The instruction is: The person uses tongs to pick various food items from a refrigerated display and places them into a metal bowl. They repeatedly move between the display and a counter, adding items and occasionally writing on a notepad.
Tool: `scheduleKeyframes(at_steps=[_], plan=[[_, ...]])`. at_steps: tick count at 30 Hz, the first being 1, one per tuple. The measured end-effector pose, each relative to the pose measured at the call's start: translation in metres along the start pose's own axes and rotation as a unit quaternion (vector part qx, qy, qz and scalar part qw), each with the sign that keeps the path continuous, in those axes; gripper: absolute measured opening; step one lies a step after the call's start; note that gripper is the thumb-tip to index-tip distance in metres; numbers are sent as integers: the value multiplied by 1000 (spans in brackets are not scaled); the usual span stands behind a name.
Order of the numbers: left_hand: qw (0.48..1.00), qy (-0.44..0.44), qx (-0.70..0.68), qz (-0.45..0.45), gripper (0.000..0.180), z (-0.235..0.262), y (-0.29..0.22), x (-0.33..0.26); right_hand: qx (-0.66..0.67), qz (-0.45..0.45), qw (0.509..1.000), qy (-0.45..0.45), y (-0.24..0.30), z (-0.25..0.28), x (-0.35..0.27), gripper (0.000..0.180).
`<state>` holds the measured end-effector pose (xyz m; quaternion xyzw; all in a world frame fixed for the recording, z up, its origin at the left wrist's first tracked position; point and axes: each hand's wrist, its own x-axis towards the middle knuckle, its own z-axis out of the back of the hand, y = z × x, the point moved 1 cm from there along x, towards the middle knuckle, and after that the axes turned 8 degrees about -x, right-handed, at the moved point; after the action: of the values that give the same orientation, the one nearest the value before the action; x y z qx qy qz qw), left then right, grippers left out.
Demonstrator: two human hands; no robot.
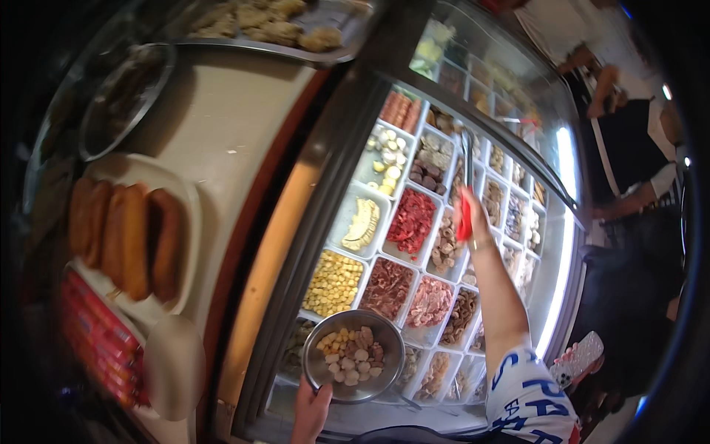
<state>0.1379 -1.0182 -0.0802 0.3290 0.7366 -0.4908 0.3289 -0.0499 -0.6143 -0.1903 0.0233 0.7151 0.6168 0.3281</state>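
Head view: at the lower middle of the frame the left hand [312, 409] grips the rim of a round metal bowl [353, 355], fingers closed on its near edge, and holds it over the near end of a chilled display case [347, 133]. The bowl already carries a shallow layer of food: pale round balls, some yellow corn kernels and a few brown pieces, with bare metal showing around them, so the filling looks partly done and there is room for more.

Right of centre, the right hand [466, 214] is stretched out over the middle of the case, clamped on the red handle of metal tongs [467, 166] whose tips point toward the far trays; whether the tips hold anything cannot be told. Beneath lie many white trays [347, 214] of corn, red meat, mushrooms and other cuts.

At the left of the frame a plate [185, 192] holds long fried pastries [126, 237]. Other people [629, 148] stand at the upper right, apart from these hands.
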Motion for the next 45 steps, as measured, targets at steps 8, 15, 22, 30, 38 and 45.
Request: scheduleKeyframes(at_steps=[8, 15, 22, 30, 38, 45], plan=[[992, 100, 62, -38, 48, 21, 43, 40, 44, -24, 992, 114, 29, -28, -233, 28], [992, 96, 15, -77, 48, 7, 25, 19, -94, 21, 979, 182, 136, -130, -284, 28], [983, 136, 48, -112, 48, 20, 8, 0, -144, 88, 941, 295, 183, -233, -276, 26], [987, 117, 58, -89, 49, 41, -4, -1, -194, 69, 914, 349, 192, -305, -258, 20], [984, 130, 63, -101, 49, 52, -11, 13, -349, 84, 878, 317, 207, -320, -242, 25], [985, 145, 48, -76, 53, 53, -27, 7, -597, 347, 711, 135, 269, -315, -234, 34]])
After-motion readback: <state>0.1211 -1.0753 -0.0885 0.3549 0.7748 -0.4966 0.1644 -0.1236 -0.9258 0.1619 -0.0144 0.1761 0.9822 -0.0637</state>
